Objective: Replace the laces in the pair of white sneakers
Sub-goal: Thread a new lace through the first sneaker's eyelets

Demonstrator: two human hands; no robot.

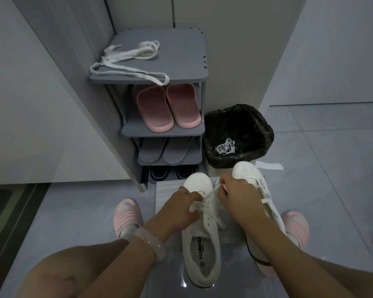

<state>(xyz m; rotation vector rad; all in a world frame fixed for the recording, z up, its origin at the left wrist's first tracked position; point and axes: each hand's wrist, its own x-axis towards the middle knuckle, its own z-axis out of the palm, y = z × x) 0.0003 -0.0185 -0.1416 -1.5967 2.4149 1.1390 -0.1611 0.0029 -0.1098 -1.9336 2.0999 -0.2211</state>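
Pinching flat woven lace [205, 197] (both hands)

Two white sneakers [201, 239] [259, 191] with white laces [211, 195] are seen on pale grey floor tiles [323, 160]. A grey shoe rack [181, 52] is shown bearing loose white laces [127, 59], pink slippers [168, 107], grey slippers [166, 150] and dark shoes [170, 172], beside a bin lined with a black bag [246, 123]. A pale pink bangle [150, 240] and pink ridged shoes [127, 216] are worn.
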